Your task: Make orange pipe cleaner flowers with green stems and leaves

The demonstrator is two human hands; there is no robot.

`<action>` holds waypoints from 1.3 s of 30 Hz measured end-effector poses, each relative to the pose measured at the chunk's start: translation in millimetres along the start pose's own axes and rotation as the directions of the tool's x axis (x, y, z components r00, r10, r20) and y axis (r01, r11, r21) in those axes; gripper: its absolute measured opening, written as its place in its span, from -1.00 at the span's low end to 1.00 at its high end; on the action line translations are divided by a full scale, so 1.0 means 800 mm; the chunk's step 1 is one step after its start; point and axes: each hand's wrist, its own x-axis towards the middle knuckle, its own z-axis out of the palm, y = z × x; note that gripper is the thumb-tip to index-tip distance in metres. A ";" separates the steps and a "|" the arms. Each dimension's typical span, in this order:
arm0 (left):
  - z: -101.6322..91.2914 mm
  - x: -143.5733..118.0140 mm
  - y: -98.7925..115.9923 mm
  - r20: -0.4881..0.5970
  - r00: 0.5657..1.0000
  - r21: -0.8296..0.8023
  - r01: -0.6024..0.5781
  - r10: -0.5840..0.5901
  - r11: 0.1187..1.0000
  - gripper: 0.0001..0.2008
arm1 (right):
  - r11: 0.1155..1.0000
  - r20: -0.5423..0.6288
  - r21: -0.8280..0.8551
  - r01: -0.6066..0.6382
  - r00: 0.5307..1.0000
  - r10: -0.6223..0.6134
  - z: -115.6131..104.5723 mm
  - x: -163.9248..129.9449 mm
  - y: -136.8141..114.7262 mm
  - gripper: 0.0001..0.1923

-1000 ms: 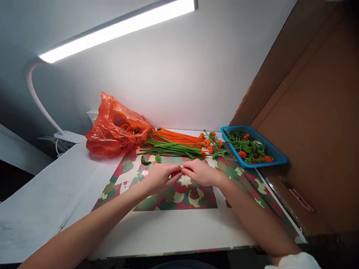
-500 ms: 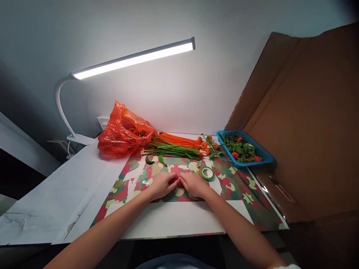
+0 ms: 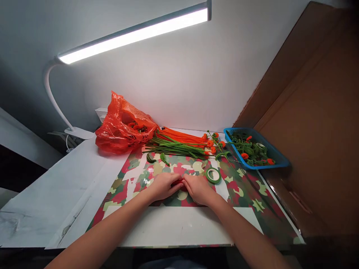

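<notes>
My left hand [image 3: 166,185] and my right hand [image 3: 199,188] meet fingertip to fingertip, low above the camouflage-patterned mat [image 3: 193,167]. Both sets of fingers are curled and pinched together; whatever lies between them is hidden. Just right of my right hand lies a roll of green tape [image 3: 208,176]. Two small green leaf shapes [image 3: 164,159] rest beyond my left hand. Farther back are bundles of orange fuzzy stems [image 3: 182,136] and green fuzzy stems [image 3: 176,148], with orange flower heads [image 3: 210,143] on leafy sprigs at their right end.
A crumpled red plastic bag [image 3: 120,130] with orange pieces inside sits at the back left. At the right stands a blue basket [image 3: 269,167] of leaves and orange flowers, beside a tall cardboard sheet [image 3: 314,112]. A lit clip-on lamp [image 3: 137,35] arches overhead.
The camera view has tilted down and come a little closer, so the lamp appears higher. My hands stay pinched together, with only a slight shift of the fingers.
</notes>
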 end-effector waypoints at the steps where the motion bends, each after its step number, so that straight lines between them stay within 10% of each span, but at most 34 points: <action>1: -0.001 0.000 -0.001 0.008 1.000 -0.002 -0.016 0.016 1.000 -0.78 | 1.000 0.001 0.002 -0.001 1.000 0.001 -0.002 -0.001 -0.001 -0.71; 20: 0.009 -0.006 -0.003 -0.088 0.986 0.121 -0.132 0.143 0.984 -0.73 | 0.999 0.018 -0.025 0.027 0.999 -0.027 0.005 -0.007 0.001 -0.74; 39: -0.007 -0.016 0.007 -0.304 0.896 0.151 -0.289 0.323 0.945 -0.81 | 0.819 0.000 0.564 0.110 0.991 -0.134 0.002 -0.005 0.009 -0.77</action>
